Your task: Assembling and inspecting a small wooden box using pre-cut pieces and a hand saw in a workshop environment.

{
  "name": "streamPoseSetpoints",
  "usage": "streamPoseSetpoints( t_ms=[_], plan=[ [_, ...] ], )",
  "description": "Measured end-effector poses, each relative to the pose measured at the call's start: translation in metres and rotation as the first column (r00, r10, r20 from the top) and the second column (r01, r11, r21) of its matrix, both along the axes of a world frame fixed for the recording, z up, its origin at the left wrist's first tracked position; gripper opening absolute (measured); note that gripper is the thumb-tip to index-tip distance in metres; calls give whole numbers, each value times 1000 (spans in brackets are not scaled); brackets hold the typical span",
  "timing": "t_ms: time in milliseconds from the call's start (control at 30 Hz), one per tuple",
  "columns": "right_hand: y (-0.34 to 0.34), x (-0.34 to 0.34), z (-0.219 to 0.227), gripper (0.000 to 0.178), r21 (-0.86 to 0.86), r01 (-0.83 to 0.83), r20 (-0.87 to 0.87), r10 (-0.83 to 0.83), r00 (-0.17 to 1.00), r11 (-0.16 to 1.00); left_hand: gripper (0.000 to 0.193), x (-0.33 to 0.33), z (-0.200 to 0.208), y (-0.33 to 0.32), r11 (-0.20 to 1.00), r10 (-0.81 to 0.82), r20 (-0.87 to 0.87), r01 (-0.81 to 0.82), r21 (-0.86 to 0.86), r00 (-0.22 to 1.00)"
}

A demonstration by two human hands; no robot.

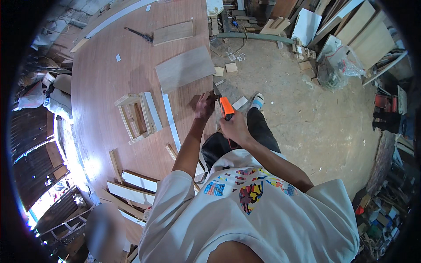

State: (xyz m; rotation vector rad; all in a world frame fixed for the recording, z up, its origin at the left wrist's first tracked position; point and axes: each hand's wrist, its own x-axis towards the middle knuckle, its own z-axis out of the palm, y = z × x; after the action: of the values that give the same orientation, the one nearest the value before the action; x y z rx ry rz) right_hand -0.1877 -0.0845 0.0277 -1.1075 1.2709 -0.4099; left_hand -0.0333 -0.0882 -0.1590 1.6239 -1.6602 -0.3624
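My right hand (235, 128) grips a handsaw (226, 106) with an orange and black handle. Its narrow blade points away from me, beside the right edge of the brown wooden table (101, 70). Just left of the blade, my left hand (204, 106) rests at that edge with bent fingers; what lies under them is hidden. Beyond it lies a flat greyish wood panel (185, 69). A white-edged strip (171, 120) runs along the tabletop left of my left forearm. Farther left stands a small open wooden frame (138, 117).
A smaller board (173, 33) and a dark slim tool (139, 35) lie at the table's far end. Several white-faced wood strips (131, 193) are at the near left. Offcuts (231, 67) lie on the floor; panels (368, 30) and a clear plastic bag (340, 68) stand at far right.
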Motion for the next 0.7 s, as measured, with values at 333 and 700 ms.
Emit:
streamPoseSetpoints(
  t_ms=[333, 700],
  plan=[
    [-44, -63, -1, 6, -225, 37, -2, -38, 999, 974, 21, -10, 59, 36, 921, 385, -910, -120, 370, 152],
    [-89, -23, 19, 21, -736, -519, -521, 126, 844, 433, 35, 7, 154, 50, 980, 69, -965, -163, 112, -252]
  ],
)
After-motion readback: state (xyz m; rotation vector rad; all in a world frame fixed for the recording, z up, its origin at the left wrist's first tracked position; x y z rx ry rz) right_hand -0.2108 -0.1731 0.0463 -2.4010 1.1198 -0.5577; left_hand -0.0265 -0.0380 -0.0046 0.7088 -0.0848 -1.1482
